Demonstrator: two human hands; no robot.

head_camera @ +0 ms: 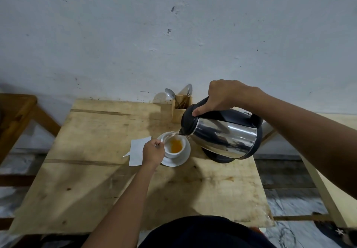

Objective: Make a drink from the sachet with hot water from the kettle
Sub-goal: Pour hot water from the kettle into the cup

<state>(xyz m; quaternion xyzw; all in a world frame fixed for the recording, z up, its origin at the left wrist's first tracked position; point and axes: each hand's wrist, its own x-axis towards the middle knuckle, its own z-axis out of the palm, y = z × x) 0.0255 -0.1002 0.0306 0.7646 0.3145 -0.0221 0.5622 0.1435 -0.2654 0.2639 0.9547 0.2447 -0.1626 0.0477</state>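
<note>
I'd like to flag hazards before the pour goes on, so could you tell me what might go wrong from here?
1. The left hand holds the cup right beside the stream, so hot splashes could scald its fingers.
2. The kettle spout sits at the cup's far rim; a small wobble of the right hand might send water onto the saucer or table.
3. The sachet lies close and could get wet.

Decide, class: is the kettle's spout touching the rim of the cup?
Cannot tell. In the head view the kettle spout sits right at the far rim of the cup; neither contact nor a gap shows plainly from this angle.
</note>
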